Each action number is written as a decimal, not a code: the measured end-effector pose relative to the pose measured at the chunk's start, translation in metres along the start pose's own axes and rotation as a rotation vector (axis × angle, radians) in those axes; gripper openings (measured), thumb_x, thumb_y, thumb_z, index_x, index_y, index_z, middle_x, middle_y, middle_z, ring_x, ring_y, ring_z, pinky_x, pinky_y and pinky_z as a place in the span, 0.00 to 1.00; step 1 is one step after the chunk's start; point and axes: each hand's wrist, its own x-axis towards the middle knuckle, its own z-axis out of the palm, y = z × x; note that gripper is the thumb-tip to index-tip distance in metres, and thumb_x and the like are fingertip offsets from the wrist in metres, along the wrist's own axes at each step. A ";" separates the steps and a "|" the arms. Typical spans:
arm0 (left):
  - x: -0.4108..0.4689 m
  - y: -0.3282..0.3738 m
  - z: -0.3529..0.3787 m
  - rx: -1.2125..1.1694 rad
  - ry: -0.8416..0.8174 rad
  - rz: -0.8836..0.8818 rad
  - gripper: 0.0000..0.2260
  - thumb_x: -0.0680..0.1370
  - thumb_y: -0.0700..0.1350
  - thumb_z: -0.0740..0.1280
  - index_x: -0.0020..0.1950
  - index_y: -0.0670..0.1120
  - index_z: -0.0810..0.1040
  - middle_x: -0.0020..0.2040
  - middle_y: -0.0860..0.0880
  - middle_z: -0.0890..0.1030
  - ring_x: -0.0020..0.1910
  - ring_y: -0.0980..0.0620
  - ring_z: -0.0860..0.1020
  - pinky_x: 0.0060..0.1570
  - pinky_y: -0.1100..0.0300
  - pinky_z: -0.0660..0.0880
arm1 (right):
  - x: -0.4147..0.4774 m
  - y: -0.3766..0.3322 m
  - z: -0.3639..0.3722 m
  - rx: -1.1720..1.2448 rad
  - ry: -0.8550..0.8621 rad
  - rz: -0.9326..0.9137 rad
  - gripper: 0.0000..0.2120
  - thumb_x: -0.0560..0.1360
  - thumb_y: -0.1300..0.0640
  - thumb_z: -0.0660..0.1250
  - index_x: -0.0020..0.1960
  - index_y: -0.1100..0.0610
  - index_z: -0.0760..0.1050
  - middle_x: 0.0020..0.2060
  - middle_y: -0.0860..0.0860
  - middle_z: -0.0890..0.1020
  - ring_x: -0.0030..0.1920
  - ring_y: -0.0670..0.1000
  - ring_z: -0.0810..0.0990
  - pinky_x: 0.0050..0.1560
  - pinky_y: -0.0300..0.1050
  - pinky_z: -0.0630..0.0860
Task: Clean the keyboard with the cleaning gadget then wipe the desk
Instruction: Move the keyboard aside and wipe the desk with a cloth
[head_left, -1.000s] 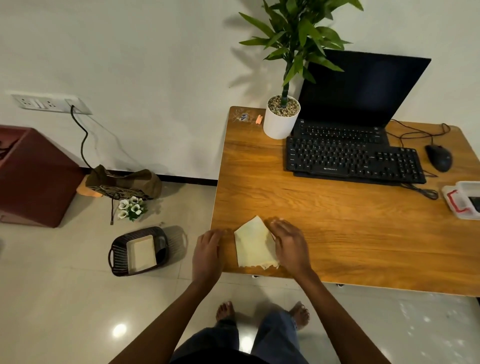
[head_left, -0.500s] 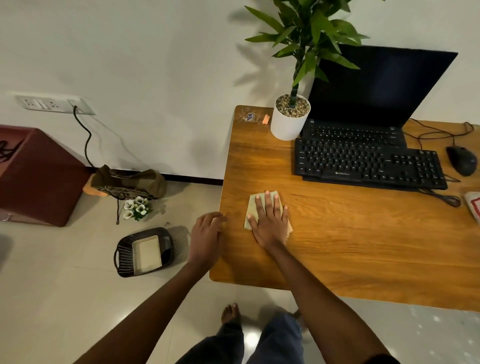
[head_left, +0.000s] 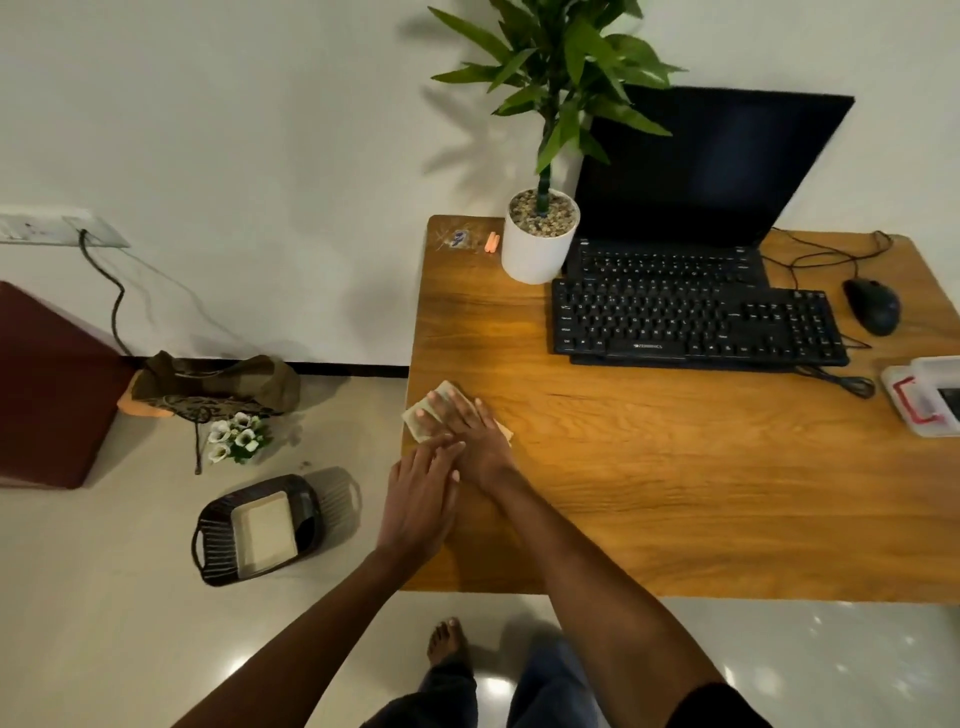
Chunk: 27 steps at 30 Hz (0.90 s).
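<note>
A pale yellow cloth (head_left: 418, 420) lies at the left edge of the wooden desk (head_left: 675, 467). My right hand (head_left: 472, 436) presses flat on it with straight fingers, covering most of it. Just below, my left hand (head_left: 423, 493) lies flat at the desk's left edge, its fingertips touching my right hand. The black keyboard (head_left: 696, 325) sits at the back of the desk in front of a laptop (head_left: 696, 208).
A white plant pot (head_left: 537, 244) stands left of the laptop, a black mouse (head_left: 872, 306) to the right, and a white and red box (head_left: 924, 395) at the right edge. On the floor are a dark basket (head_left: 260, 530), a bag (head_left: 218, 382) and flowers (head_left: 236, 436).
My right hand slid the cloth away from me and then left to the desk's left edge. My left hand came up beside it and now touches it.
</note>
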 end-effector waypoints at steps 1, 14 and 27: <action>0.004 0.007 0.003 0.011 -0.007 0.021 0.21 0.78 0.52 0.50 0.67 0.48 0.71 0.66 0.47 0.73 0.63 0.48 0.72 0.60 0.55 0.68 | -0.005 0.015 -0.002 0.034 0.019 0.057 0.31 0.79 0.43 0.51 0.76 0.48 0.41 0.76 0.48 0.38 0.74 0.53 0.33 0.74 0.58 0.37; 0.037 0.111 0.047 0.000 -0.109 0.156 0.23 0.76 0.50 0.49 0.63 0.46 0.75 0.64 0.46 0.75 0.64 0.46 0.72 0.61 0.51 0.69 | -0.141 0.200 -0.009 0.104 0.181 0.554 0.36 0.72 0.39 0.33 0.76 0.49 0.49 0.77 0.49 0.47 0.77 0.53 0.44 0.73 0.60 0.45; 0.074 0.259 0.140 0.011 -0.230 0.157 0.29 0.74 0.54 0.43 0.63 0.48 0.76 0.66 0.48 0.73 0.68 0.47 0.67 0.65 0.52 0.62 | -0.302 0.369 0.002 0.174 0.188 0.943 0.30 0.77 0.39 0.39 0.76 0.47 0.40 0.77 0.50 0.41 0.76 0.54 0.38 0.73 0.59 0.43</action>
